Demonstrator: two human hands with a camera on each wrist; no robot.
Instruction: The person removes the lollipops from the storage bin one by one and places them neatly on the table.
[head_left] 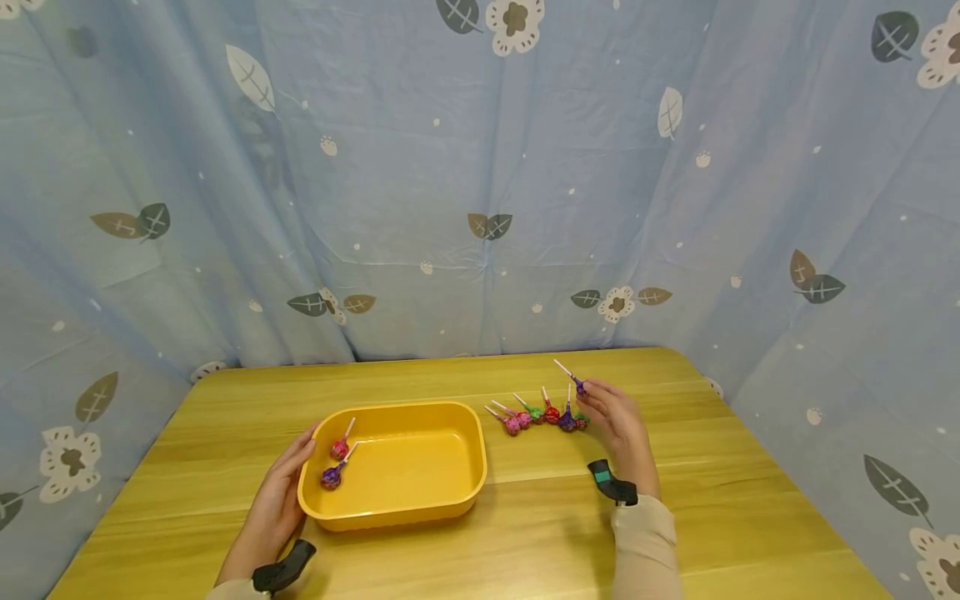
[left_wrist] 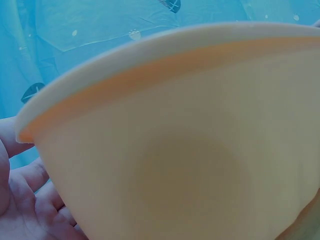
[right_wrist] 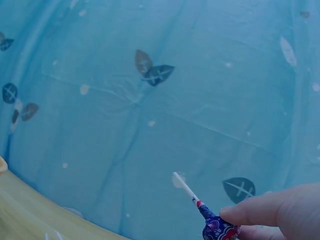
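Note:
Between thumb and fingers, my right hand (head_left: 617,421) pinches a purple-wrapped lollipop (head_left: 580,387), its white stick pointing up and left; the right wrist view shows the same lollipop (right_wrist: 215,226) at the fingertips. Below and left of that hand, a row of lollipops (head_left: 551,413) in pink, green, red and purple wrappers lies on the table. My left hand (head_left: 281,487) rests against the left side of a yellow tray (head_left: 397,515), fingers along its outer wall under the rim. Inside the tray's left end lie a pink-red lollipop (head_left: 340,448) and a purple lollipop (head_left: 332,477).
The wooden table (head_left: 525,533) carries the tray left of centre and the lollipop row to its right. A blue curtain (head_left: 405,183) with leaf and flower prints hangs behind the table's back edge and along both sides.

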